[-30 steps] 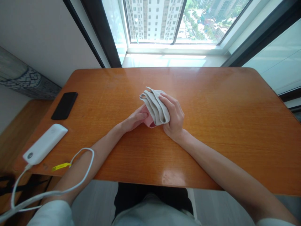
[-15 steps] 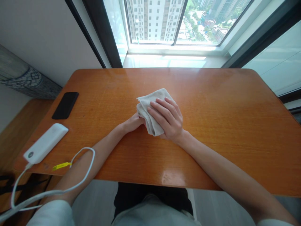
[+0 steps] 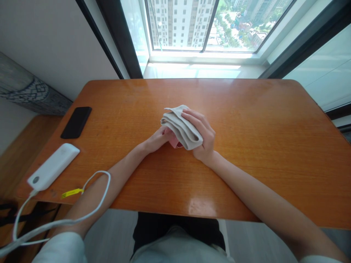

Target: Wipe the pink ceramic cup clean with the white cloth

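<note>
A folded light grey cloth (image 3: pixel 182 126) is above the middle of the table. My right hand (image 3: pixel 203 131) is closed around its right side, fingers over the top. Beneath the cloth shows part of a pink thing (image 3: pixel 174 141), mostly hidden, whose kind I cannot make out. My left hand (image 3: pixel 159 139) grips that pink thing from the left, thumb on its near side. The left fingertips are out of sight under the cloth.
On the left of the wooden table (image 3: pixel 255 146) lie a black phone (image 3: pixel 76 122) and a white power bank (image 3: pixel 53 167). A white cable (image 3: pixel 105 193) with a yellow tag (image 3: pixel 71 193) loops over my left forearm. Behind the table is a window (image 3: pixel 203 27).
My right hand has tilted the cloth and shifted slightly right, its fingers curling more over the edge. The pink thing has come into sight under the cloth.
</note>
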`<action>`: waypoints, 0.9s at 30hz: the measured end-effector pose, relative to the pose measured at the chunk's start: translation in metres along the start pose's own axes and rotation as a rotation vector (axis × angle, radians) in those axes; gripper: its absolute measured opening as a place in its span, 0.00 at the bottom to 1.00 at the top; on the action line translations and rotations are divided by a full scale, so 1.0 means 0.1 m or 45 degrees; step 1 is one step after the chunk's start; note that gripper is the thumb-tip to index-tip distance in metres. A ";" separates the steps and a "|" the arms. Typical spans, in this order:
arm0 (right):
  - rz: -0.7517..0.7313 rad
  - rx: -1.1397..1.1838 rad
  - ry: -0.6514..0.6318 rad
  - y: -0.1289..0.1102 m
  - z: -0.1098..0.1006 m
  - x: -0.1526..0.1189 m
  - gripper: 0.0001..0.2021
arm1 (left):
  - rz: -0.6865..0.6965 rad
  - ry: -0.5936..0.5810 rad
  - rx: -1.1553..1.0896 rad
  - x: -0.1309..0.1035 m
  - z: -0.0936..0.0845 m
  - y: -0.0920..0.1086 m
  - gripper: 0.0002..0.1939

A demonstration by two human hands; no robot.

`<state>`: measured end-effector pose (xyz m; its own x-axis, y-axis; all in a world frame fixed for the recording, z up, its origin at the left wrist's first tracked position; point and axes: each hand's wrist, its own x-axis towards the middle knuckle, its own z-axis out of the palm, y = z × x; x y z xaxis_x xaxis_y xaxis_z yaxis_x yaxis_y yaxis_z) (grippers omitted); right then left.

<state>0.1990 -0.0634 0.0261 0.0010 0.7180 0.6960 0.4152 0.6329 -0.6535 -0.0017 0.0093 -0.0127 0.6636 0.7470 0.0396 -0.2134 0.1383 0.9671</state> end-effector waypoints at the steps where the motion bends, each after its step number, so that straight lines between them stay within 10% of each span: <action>1: 0.052 0.030 0.025 0.02 0.01 0.01 0.22 | 0.017 -0.011 0.022 0.00 0.01 0.01 0.32; 15: 0.673 0.474 0.070 0.39 0.12 -0.03 0.26 | 0.039 0.018 -0.084 -0.01 0.11 0.14 0.43; 27: 0.441 0.097 0.123 0.24 0.11 0.00 0.19 | 0.042 0.005 -0.075 -0.03 0.10 0.14 0.38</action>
<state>0.1987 -0.0451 0.0076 0.2168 0.8653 0.4520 0.3059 0.3795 -0.8732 0.0006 0.0026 0.0030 0.6530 0.7541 0.0701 -0.2767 0.1514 0.9489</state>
